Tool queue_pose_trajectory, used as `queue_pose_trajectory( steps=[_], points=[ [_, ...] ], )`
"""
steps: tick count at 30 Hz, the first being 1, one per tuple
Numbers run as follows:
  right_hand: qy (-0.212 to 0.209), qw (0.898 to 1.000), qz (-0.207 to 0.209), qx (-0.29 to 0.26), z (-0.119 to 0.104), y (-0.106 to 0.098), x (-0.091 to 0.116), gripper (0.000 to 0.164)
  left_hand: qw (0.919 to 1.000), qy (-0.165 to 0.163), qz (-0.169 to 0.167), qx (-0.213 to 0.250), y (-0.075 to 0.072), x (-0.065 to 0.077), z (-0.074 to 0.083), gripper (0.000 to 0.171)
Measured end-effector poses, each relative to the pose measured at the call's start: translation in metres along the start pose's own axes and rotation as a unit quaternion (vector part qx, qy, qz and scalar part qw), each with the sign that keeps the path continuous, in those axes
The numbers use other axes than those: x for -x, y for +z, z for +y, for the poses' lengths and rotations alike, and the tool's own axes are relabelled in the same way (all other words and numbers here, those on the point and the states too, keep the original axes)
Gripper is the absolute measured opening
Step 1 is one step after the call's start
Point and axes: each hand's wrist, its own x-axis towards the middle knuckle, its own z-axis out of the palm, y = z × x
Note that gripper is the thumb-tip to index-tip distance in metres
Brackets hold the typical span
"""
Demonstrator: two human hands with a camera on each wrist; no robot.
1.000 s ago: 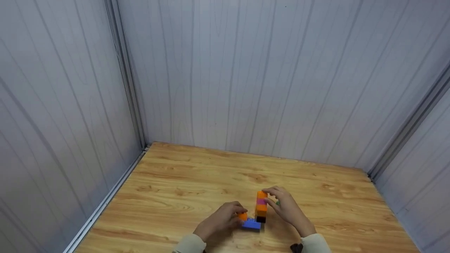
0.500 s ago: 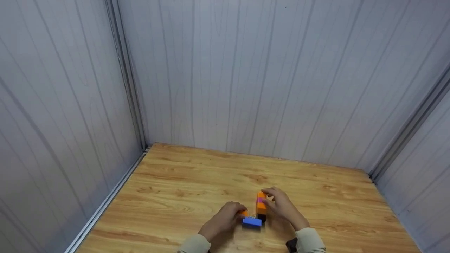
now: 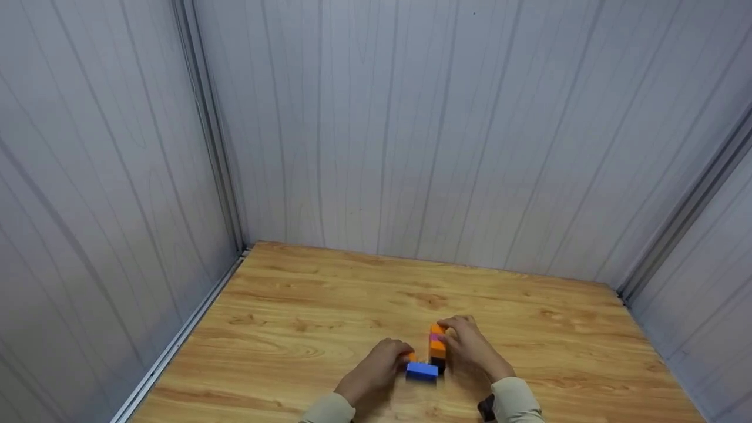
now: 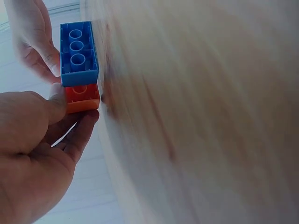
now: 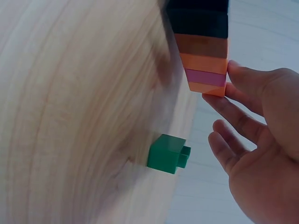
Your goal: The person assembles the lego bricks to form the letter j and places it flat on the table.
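My left hand [image 3: 376, 365] pinches an orange toy building brick [image 4: 84, 103] between thumb and fingers. A blue building brick [image 4: 86, 77] sits against the orange one, and the hollow undersides of both show in the left wrist view. With its thumb and fingers, my right hand [image 3: 474, 348] grips the upper part of an upright stack of bricks [image 3: 437, 346]. Orange, pink and black layers make up that stack, black at the bottom. In the head view, the blue brick [image 3: 422, 371] is in front of the black base; whether they touch cannot be told.
A small green brick [image 5: 166, 154] stands on the wooden table [image 3: 317, 294] close to my right hand; in the head view it is hidden. Pale panel walls [image 3: 352, 129] rise at the back and both sides. A dark object [image 3: 486, 406] shows by the right sleeve.
The blue brick has tipped up and lifted a little, together with the orange brick in my left hand. My right hand stays at the stack, its forearm shifted slightly left.
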Motion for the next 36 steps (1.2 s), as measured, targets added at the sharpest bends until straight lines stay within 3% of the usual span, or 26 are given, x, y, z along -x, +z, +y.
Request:
queue_pose_trajectory(
  steps=[7,11,16,21,27,32,36],
  points=[
    [0.032,0.998,-0.031,-0.035,0.006,-0.002,-0.001,0.035,0.9993,0.023,0.013,0.026,0.000,-0.003,-0.003,0.025],
    [0.014,0.999,0.009,-0.030,0.012,-0.011,0.003,0.033,0.9988,0.042,0.024,0.012,-0.003,-0.004,-0.002,0.024],
    [-0.008,0.998,0.055,0.004,0.022,-0.022,0.013,0.026,0.9989,0.037,0.019,0.021,-0.008,-0.002,-0.002,0.024],
    [0.052,0.997,0.046,0.014,0.027,-0.026,0.019,0.018,0.9990,0.033,0.017,0.025,-0.012,0.000,-0.002,0.024],
    [0.142,0.990,0.017,-0.016,0.029,-0.020,0.020,0.024,0.9993,0.030,0.014,0.017,-0.013,-0.002,-0.003,0.024],
    [0.171,0.985,0.010,-0.023,0.031,-0.013,0.021,0.021,0.9993,0.029,0.012,0.018,-0.008,-0.002,-0.002,0.023],
    [0.169,0.985,0.019,-0.034,0.032,-0.011,0.018,0.015,0.9993,0.033,0.014,0.008,-0.005,-0.002,0.000,0.023]
  ],
)
